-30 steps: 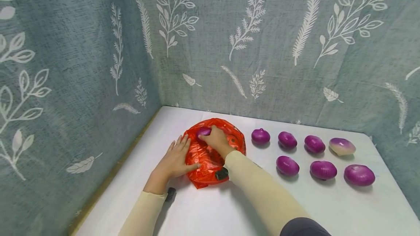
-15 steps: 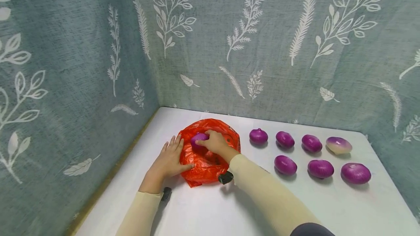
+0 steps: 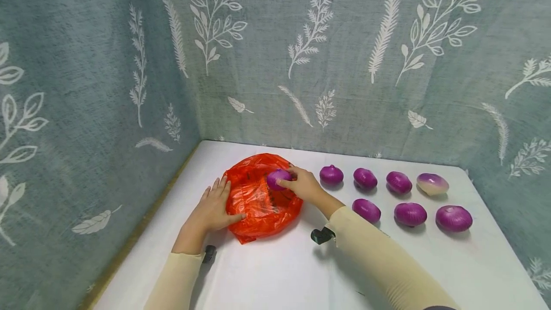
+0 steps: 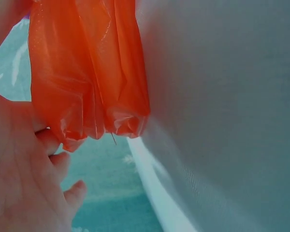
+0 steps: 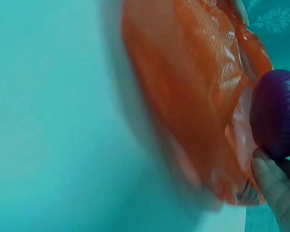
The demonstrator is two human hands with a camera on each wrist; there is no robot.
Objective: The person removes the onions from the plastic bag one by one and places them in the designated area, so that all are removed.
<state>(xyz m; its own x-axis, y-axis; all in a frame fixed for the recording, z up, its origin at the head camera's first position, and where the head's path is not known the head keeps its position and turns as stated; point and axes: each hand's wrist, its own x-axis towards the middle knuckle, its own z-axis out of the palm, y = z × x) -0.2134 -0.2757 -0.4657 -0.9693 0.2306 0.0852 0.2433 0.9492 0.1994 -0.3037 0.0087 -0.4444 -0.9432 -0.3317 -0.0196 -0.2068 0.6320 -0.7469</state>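
A red plastic bag (image 3: 258, 209) stands on the white table with its mouth spread wide. My left hand (image 3: 208, 212) rests against its left side, fingers spread and fairly straight, thumb over the near rim. In the left wrist view, crinkled bag plastic (image 4: 89, 63) hangs beside the palm and fingers. My right hand (image 3: 309, 188) holds a purple onion (image 3: 278, 180) over the right part of the bag's mouth. The right wrist view shows that same onion (image 5: 275, 113) pinched by the fingers, close to the bag's edge.
Several purple onions stand in two rows right of the bag, among them a near one (image 3: 410, 214) and a far one (image 3: 331, 175). A purple-and-white turnip-like vegetable (image 3: 432, 184) ends the back row. Leaf-patterned cloth (image 3: 275, 51) rises behind and left of the table.
My right hand has drawn the onion up and rightward from the bag's left interior to its right rim. The left hand stays on the bag. The head view has shifted slightly right.
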